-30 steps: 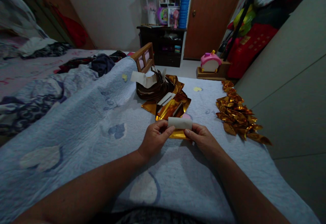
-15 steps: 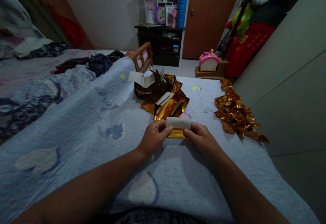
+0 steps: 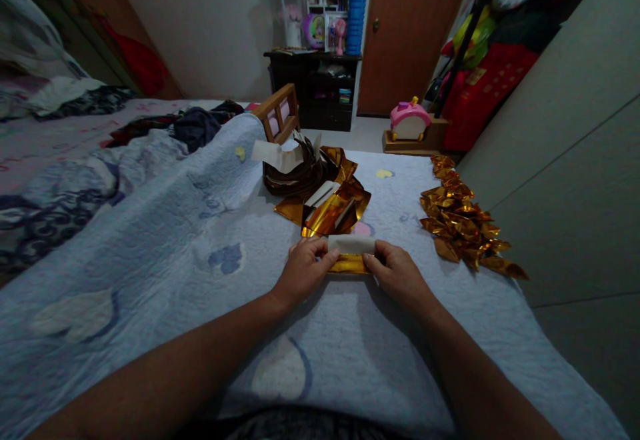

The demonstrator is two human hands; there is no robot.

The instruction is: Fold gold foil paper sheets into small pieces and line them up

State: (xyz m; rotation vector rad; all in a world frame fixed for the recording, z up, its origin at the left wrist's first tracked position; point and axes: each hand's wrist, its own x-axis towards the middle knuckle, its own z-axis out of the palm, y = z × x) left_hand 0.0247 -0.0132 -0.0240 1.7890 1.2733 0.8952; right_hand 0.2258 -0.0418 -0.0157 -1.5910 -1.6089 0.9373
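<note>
My left hand [image 3: 303, 270] and my right hand [image 3: 397, 273] each pinch one end of a gold foil paper [image 3: 351, 253], its white back side rolled over on top and the gold edge showing below. The paper rests low over the light blue quilt [image 3: 165, 240]. Just beyond my hands lies a loose stack of gold foil sheets [image 3: 333, 207]. A pile of folded gold paper pieces [image 3: 465, 220] lies to the right along the quilt's edge.
A dark bundle of paper with a white strip [image 3: 293, 163] sits behind the foil sheets, next to a wooden frame [image 3: 280, 112]. Clothes lie on the bed at the left. A grey wall panel [image 3: 575, 180] runs along the right; a dark cabinet [image 3: 313, 87] and a door stand at the back.
Both hands have lowered slightly toward the quilt with the paper, and the white fold looks a little flatter. Nothing else has moved.
</note>
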